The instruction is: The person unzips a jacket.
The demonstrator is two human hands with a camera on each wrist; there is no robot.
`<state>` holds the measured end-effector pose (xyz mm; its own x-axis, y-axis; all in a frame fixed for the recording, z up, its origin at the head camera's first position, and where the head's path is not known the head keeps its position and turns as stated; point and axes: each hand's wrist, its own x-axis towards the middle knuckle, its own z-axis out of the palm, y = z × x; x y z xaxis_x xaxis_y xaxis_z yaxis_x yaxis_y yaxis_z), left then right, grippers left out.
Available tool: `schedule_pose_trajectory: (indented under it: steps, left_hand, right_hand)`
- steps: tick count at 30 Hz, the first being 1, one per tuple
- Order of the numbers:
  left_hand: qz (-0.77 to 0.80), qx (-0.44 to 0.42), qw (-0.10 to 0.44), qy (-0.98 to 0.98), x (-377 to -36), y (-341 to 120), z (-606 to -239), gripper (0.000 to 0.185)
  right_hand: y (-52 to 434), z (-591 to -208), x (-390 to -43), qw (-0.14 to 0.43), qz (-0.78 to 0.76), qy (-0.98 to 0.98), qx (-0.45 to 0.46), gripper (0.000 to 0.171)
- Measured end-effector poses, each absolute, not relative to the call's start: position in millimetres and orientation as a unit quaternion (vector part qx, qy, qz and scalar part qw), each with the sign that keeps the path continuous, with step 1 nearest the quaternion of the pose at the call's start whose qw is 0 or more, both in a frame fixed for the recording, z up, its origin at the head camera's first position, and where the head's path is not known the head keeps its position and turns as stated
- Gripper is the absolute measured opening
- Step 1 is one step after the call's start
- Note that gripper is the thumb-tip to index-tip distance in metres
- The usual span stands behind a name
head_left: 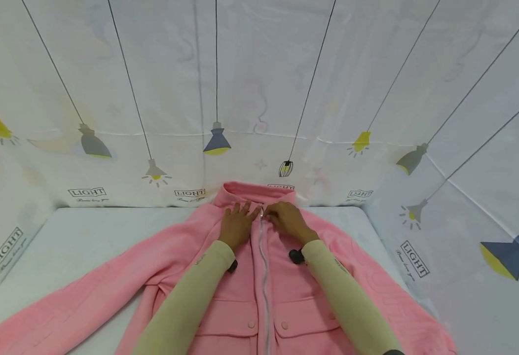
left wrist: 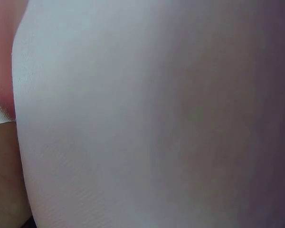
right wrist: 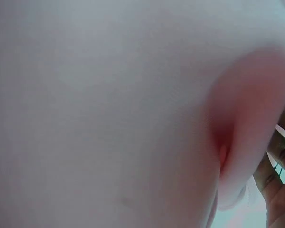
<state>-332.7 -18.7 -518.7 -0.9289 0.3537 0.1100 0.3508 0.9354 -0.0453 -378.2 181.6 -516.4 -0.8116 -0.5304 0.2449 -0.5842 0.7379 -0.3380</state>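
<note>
A pink zip-front jacket (head_left: 299, 315) lies front up on a white table (head_left: 86, 236), with its collar (head_left: 255, 191) toward the far wall and its sleeves spread to both sides. My left hand (head_left: 237, 224) rests flat on the cloth just left of the zipper (head_left: 264, 276), below the collar, fingers straight. My right hand (head_left: 285, 218) is curled at the top of the zipper and pinches the zipper pull (head_left: 262, 213). The zipper is shut along its visible length. Both wrist views are blurred; the right wrist view shows only a pink smear of jacket (right wrist: 247, 118).
Walls of white cloth printed with hanging lamps (head_left: 217, 140) enclose the table on the left, back and right. The left sleeve (head_left: 64, 305) reaches the near left corner. Two buttoned chest pockets (head_left: 237, 323) lie near me.
</note>
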Motion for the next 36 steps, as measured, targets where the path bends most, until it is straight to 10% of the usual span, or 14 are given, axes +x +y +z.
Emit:
schedule_pose_trajectory:
  steps: [36]
  left_hand:
    - [-0.124, -0.259, -0.007, -0.958, -341, -46, -529, 0.06]
  right_hand:
    - [186, -496, -319, 0.068, 0.278, -0.909, 0.304, 0.009]
